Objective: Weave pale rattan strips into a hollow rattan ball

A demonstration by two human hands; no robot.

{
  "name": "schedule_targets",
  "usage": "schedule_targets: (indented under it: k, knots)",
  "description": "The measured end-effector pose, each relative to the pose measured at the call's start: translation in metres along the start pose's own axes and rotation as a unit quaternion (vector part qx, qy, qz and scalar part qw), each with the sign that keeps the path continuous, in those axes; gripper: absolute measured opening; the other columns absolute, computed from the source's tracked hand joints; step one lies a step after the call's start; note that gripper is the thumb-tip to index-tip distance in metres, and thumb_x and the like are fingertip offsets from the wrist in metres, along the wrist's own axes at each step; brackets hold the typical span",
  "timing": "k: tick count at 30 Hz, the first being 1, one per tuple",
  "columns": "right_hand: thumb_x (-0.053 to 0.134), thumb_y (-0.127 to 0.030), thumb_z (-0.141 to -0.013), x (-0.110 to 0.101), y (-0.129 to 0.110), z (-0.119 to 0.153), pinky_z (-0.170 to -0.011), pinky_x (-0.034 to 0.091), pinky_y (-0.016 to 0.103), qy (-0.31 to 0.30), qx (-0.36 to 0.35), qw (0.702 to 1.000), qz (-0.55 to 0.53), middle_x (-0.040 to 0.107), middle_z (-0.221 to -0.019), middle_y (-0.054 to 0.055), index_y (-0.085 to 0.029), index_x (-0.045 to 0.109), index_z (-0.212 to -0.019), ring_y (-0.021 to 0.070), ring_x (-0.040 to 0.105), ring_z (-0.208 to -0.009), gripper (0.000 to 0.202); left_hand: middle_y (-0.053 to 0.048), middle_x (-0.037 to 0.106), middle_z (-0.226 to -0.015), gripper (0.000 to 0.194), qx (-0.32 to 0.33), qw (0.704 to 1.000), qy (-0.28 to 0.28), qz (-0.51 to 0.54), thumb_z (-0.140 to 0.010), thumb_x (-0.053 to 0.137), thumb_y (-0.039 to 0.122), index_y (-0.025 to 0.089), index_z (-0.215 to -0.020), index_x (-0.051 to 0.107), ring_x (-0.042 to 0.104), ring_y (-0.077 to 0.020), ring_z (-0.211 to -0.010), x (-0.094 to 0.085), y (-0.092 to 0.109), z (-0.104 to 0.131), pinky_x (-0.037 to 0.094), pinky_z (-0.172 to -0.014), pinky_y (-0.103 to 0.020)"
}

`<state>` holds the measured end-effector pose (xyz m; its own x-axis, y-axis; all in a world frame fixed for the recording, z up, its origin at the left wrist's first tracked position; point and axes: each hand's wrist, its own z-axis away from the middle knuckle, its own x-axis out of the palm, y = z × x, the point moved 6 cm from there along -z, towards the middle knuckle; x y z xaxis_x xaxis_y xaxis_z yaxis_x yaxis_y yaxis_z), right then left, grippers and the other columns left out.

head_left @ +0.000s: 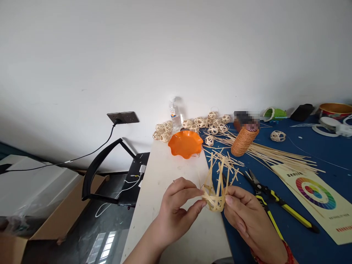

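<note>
Between my hands, above the table's front part, is a half-woven ball of pale bamboo strips (216, 201), its loose strip ends pointing up. My left hand (178, 207) pinches its left edge between thumb and fingers. On the opposite side, my right hand (244, 212) grips the weave, thumb in front and the other fingers curled. Behind it lie short cut strips (229, 165) on the blue cloth. Yellow-and-black scissors (271, 192) rest to the right of my right hand, partly covered by it.
An orange wavy-edged dish (185, 145) stands at the back, near a water bottle (175, 113) and several finished woven balls (213, 129). Long strips (280, 154) lie beside an orange cord-wrapped cylinder (244, 141). A colour-wheel booklet (313, 205) sits right; a black chair (101, 172) stands left.
</note>
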<state>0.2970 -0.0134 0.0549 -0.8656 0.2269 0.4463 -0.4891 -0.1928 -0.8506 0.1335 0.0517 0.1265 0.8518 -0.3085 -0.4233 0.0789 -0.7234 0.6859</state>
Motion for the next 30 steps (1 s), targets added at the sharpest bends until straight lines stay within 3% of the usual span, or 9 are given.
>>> schedule_targets:
  k: [8,14,21,24,30]
  knots:
    - [0.068,-0.049,-0.090,0.005,-0.004,0.007,-0.040,0.017,0.021,0.016,-0.031,0.999,0.041,0.038,-0.036,-0.010,-0.018,0.061,-0.073,0.0031,0.024,-0.033,0.036,-0.004,0.068,-0.085,0.028,0.017,0.998,0.015,-0.061,-0.080,0.073,0.003,0.020,-0.101,0.067,0.060,-0.0155,-0.075,-0.001,0.008,-0.001,0.046,-0.071,-0.031]
    - [0.066,-0.047,-0.093,0.008,0.002,0.007,-0.041,0.019,0.021,-0.017,-0.021,1.000,0.011,0.038,-0.037,-0.010,-0.018,0.060,-0.073,0.0029,0.024,-0.034,0.035,-0.003,0.067,-0.081,0.026,0.046,0.993,0.030,-0.108,-0.080,0.070,0.001,0.018,-0.097,0.065,0.058,-0.0154,-0.072,-0.001,0.015,0.002,0.045,-0.072,-0.033]
    - [0.068,-0.047,-0.092,0.014,0.011,0.009,-0.042,0.020,0.020,0.016,-0.027,0.999,-0.025,0.039,-0.038,-0.010,-0.018,0.058,-0.074,0.0025,0.025,-0.036,0.035,-0.004,0.065,-0.074,0.028,0.148,0.949,0.083,-0.266,-0.075,0.073,-0.003,0.013,-0.096,0.065,0.054,-0.0166,-0.068,0.002,0.029,0.017,0.044,-0.068,-0.035]
    - [0.067,-0.048,-0.092,0.012,0.008,0.007,-0.041,0.020,0.020,0.030,-0.034,0.999,0.002,0.039,-0.038,-0.010,-0.018,0.059,-0.074,0.0025,0.025,-0.035,0.036,-0.003,0.064,-0.073,0.025,0.112,0.964,0.068,-0.230,-0.077,0.072,-0.003,0.015,-0.094,0.064,0.053,-0.0161,-0.068,0.004,0.021,0.015,0.043,-0.069,-0.035]
    - [0.068,-0.051,-0.090,-0.002,0.004,0.003,-0.040,0.023,0.020,0.067,-0.014,0.996,0.055,0.042,-0.039,-0.010,-0.017,0.062,-0.080,0.0030,0.027,-0.035,0.035,-0.004,0.066,-0.083,0.019,0.000,0.995,-0.019,-0.103,-0.086,0.067,0.005,0.019,-0.099,0.066,0.060,-0.0154,-0.075,0.008,0.000,0.005,0.046,-0.071,-0.032]
